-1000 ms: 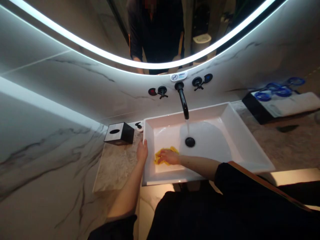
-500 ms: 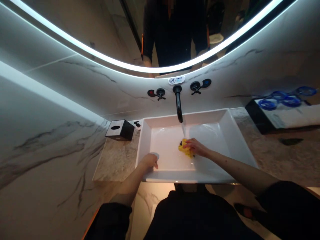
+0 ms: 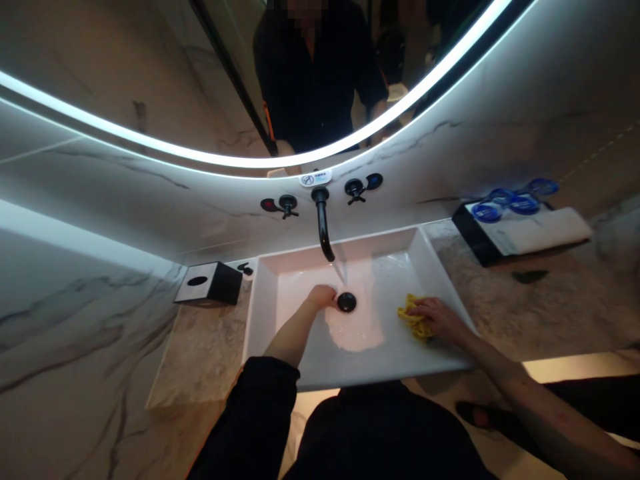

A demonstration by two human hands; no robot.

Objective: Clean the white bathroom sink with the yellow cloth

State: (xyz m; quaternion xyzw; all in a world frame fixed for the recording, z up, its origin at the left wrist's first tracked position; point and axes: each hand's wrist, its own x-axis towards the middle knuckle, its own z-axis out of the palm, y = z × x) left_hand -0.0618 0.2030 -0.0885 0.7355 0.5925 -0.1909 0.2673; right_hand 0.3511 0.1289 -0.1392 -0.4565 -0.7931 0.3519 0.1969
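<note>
One yellow cloth (image 3: 414, 320) in the sink (image 3: 357, 367), near its right wall.
The right hand (image 3: 440, 320) grasps it; the left hand (image 3: 321, 296) is just beside the drain (image 3: 347, 302), clenched or released I cannot tell. Open sink floor lies between drain and cloth.

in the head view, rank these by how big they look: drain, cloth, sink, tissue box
1. Sink
2. Tissue box
3. Cloth, partly hidden by the right hand
4. Drain
</note>
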